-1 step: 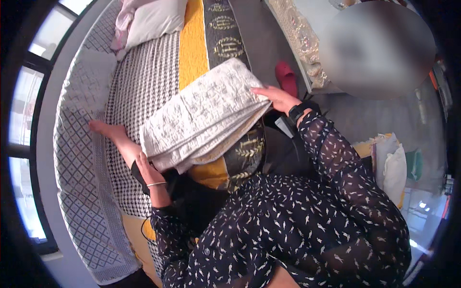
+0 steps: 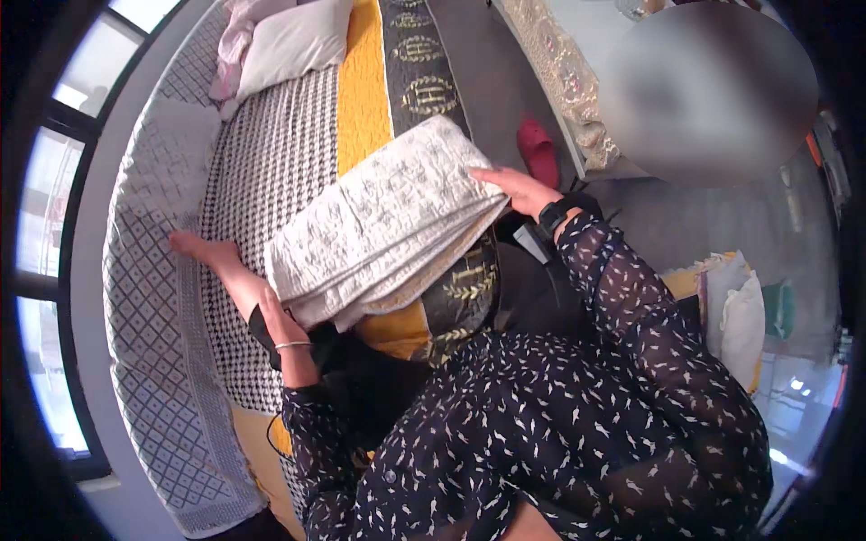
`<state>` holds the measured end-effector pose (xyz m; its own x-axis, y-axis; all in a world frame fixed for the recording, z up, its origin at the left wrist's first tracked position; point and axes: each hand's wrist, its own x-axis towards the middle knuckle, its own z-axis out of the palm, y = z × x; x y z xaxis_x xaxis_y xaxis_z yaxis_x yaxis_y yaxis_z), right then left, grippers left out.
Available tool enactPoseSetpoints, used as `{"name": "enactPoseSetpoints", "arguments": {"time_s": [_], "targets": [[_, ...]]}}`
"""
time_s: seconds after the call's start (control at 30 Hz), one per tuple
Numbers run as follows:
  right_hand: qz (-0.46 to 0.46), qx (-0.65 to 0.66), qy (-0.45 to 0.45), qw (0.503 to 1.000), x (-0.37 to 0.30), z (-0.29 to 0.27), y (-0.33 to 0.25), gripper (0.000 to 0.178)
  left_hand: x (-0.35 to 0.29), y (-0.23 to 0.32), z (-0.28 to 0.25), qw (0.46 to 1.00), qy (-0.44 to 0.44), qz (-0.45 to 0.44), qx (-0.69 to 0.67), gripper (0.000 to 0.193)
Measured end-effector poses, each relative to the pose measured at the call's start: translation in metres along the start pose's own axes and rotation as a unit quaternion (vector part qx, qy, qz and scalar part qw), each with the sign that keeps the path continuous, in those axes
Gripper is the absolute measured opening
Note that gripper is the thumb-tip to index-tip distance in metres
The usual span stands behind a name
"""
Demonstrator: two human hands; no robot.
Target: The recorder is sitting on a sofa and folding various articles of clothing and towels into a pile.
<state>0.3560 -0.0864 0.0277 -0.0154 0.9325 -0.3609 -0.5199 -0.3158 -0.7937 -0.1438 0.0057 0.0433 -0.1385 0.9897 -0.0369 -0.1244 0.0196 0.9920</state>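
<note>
A folded white quilt (image 2: 379,212) with grey patterning lies slantwise across my lap, its layers showing along the near edge. At its right end my right hand (image 2: 521,189) is closed on the corner, thumb side on top, and the fingers underneath are hidden. My left hand (image 2: 287,332), with a thin bangle at the wrist, holds the lower left corner; its fingers lie close along the edge and are partly hidden. My bare foot (image 2: 206,249) rests beyond the left hand on the black-and-white checked bedcover (image 2: 262,171).
A pale pillow (image 2: 296,41) and pink cloth (image 2: 236,43) lie at the bed's far end. A lattice-patterned cover (image 2: 162,361) drapes the left side by the windows. A red clog (image 2: 538,151) is on the floor at right; folded cloths (image 2: 741,316) stand further right.
</note>
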Motion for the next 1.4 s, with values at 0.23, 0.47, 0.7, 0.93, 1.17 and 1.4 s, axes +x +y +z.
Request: {"name": "enactPoseSetpoints", "arguments": {"time_s": [0.23,0.47,0.7,0.93,1.17,1.4], "targets": [[0.072,-0.075,-0.008,0.995,-0.018,0.018,-0.024,0.050,0.048,-0.039,0.015,0.962,-0.046,-0.244,0.116,0.059],[0.091,-0.060,-0.057,0.992,-0.077,0.001,-0.028,0.050,0.013,-0.001,0.028,0.908,-0.118,-0.394,0.079,0.050],[0.119,-0.038,0.024,0.992,-0.138,0.001,-0.045,0.043,-0.005,0.068,0.068,0.873,-0.192,-0.444,0.055,0.053],[-0.103,0.034,-0.100,0.989,-0.080,0.051,-0.118,0.040,0.103,0.161,0.100,0.943,-0.201,-0.265,-0.014,0.068],[-0.182,-0.056,0.033,0.981,0.023,0.058,-0.147,0.069,0.176,0.175,0.038,0.951,-0.196,0.070,0.227,0.044],[-0.046,-0.104,-0.079,0.990,-0.066,-0.014,-0.091,0.035,0.081,0.012,-0.064,0.818,-0.265,0.134,0.493,0.028]]}}
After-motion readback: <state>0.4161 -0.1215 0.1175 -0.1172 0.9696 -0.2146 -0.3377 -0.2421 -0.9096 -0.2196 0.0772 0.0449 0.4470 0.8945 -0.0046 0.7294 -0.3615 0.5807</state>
